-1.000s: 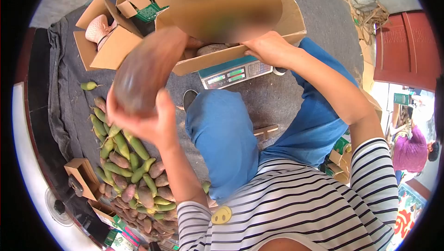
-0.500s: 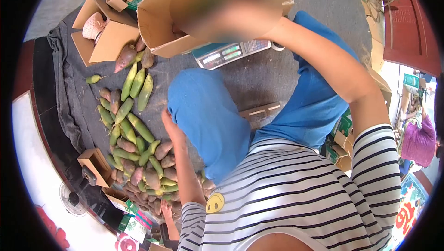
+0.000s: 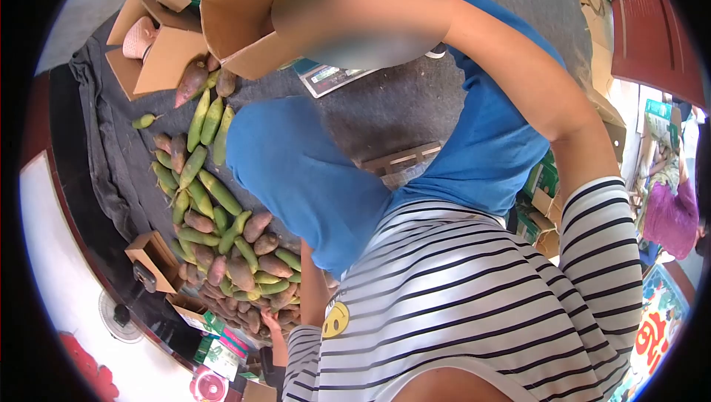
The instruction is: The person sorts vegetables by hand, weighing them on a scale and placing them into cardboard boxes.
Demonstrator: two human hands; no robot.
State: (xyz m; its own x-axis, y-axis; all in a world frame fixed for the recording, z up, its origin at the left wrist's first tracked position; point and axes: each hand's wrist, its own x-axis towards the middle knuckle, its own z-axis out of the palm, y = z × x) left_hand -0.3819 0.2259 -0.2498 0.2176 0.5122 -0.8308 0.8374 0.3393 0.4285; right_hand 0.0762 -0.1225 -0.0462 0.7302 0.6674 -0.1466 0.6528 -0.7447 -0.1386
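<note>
My right arm reaches across to the big open cardboard box (image 3: 241, 43). A blur covers my right hand (image 3: 355, 13) at the box's near side, so its fingers and anything in them cannot be made out. Under that side a scale (image 3: 326, 78) with a lit display partly shows. My left forearm (image 3: 314, 283) drops behind my bent left knee, which hides the left hand. Left of the knee lie long green fruits (image 3: 220, 191) and purplish-brown oblong ones (image 3: 241, 272) in a loose heap.
Another person's hand (image 3: 272, 322) touches the heap's lower edge. A small open box (image 3: 174, 54) holding a pink mesh-like item stands upper left. More cartons (image 3: 152, 258) lie at left. A person in purple (image 3: 670, 209) is far right, near a red door (image 3: 655, 32).
My left hand, visible beside the knee before, has gone behind it. The left knee has shifted left and the view has moved a little. The right hand stays at the big box.
</note>
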